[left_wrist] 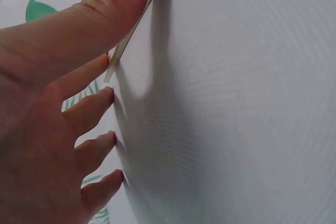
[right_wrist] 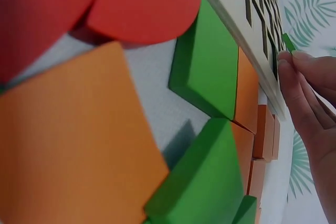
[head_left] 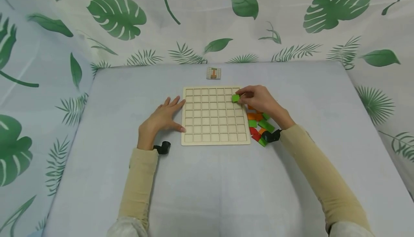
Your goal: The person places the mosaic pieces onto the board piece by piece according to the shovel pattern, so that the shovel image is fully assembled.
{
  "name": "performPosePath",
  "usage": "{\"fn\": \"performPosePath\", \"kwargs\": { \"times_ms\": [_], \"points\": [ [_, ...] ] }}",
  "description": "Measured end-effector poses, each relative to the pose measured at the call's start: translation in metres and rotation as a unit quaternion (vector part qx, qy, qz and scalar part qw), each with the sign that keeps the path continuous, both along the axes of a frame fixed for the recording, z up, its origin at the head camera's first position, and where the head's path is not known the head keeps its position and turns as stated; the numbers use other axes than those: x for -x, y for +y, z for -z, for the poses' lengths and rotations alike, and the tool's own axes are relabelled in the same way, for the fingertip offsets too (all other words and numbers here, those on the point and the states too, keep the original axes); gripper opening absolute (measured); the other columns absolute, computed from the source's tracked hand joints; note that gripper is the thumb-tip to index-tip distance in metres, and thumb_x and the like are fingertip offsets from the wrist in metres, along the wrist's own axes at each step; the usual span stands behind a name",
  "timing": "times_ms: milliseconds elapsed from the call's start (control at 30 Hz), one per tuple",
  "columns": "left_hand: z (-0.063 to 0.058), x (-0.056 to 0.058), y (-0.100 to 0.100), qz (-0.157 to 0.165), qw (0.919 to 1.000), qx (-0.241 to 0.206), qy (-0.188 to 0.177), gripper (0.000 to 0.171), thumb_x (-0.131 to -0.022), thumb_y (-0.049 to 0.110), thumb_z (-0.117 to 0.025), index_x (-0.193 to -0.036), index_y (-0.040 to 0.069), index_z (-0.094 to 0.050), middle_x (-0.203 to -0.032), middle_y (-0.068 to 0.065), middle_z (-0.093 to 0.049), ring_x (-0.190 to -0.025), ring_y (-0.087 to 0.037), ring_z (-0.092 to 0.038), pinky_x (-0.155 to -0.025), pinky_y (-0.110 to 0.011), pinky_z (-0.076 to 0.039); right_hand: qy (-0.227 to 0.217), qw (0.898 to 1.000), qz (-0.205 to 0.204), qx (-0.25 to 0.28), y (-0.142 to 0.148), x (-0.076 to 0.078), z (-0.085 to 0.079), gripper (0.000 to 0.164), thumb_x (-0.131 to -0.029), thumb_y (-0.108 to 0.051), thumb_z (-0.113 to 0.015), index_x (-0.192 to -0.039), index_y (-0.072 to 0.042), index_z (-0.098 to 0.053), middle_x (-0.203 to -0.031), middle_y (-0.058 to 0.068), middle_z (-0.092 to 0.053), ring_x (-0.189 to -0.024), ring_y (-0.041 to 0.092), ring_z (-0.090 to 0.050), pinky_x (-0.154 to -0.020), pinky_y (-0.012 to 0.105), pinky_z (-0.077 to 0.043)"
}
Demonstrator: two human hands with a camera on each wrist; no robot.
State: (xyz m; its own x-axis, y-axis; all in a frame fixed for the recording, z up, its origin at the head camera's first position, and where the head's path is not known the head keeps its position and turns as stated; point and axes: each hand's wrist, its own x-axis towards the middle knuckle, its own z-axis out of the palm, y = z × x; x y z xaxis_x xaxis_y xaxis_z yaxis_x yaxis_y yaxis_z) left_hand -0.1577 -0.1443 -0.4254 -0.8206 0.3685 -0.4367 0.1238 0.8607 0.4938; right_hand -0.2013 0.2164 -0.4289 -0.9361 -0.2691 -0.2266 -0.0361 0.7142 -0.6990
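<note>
A pale wooden grid board (head_left: 205,117) lies flat on the table, marked off in square cells. My left hand (head_left: 163,116) is spread at its left side, with the thumb and a fingertip touching the edge; the left wrist view shows the thumb on the board's rim (left_wrist: 118,56). Over the board's upper right cells, my right hand (head_left: 260,100) pinches a green square block (head_left: 235,98) between thumb and fingers. The same green block (right_wrist: 289,43) appears small and edge-on in the right wrist view. Whether it touches the board I cannot tell.
Loose blocks lie along the board's right side: green ones (head_left: 266,126), red ones (head_left: 256,137) and orange ones (head_left: 254,117). A small card (head_left: 214,73) with a grid picture lies behind the board. A leaf-patterned cloth (head_left: 194,21) hangs at the back.
</note>
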Motion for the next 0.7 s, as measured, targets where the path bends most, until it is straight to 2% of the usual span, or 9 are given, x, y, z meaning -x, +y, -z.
{"fn": "performPosePath", "kwargs": {
  "times_ms": [133,267,700],
  "points": [
    [0.001,0.000,-0.001,-0.002,1.0000,-0.008,0.002,0.115,-0.078,0.035,-0.090,-0.167,0.018,-0.018,-0.175,-0.006,-0.002,-0.160,-0.033,0.009,-0.131,-0.053,0.000,0.009,1.000,-0.008,0.006,-0.001,0.006,0.002,0.034,-0.096,-0.016,-0.073,-0.129,-0.007,-0.071,-0.116,0.017,-0.074,-0.104,0.029,-0.069,-0.093,0.042,-0.056],
    [0.002,0.001,-0.001,0.000,0.9999,-0.011,0.002,0.116,-0.078,0.034,-0.091,-0.167,0.018,-0.018,-0.175,-0.006,-0.002,-0.160,-0.034,0.009,-0.131,-0.053,0.001,0.010,1.000,-0.019,0.009,-0.004,0.011,0.004,0.035,-0.096,-0.017,-0.073,-0.130,-0.007,-0.071,-0.118,0.018,-0.074,-0.106,0.030,-0.069,-0.096,0.047,-0.055],
    [0.003,0.000,-0.001,0.000,0.9999,-0.015,0.007,0.116,-0.078,0.035,-0.090,-0.167,0.017,-0.018,-0.175,-0.007,-0.002,-0.160,-0.034,0.010,-0.131,-0.053,0.001,0.006,1.000,-0.022,0.015,-0.017,0.023,0.002,0.036,-0.095,-0.018,-0.074,-0.128,-0.005,-0.072,-0.114,0.016,-0.075,-0.103,0.028,-0.068,-0.098,0.046,-0.056]
  ]
}}
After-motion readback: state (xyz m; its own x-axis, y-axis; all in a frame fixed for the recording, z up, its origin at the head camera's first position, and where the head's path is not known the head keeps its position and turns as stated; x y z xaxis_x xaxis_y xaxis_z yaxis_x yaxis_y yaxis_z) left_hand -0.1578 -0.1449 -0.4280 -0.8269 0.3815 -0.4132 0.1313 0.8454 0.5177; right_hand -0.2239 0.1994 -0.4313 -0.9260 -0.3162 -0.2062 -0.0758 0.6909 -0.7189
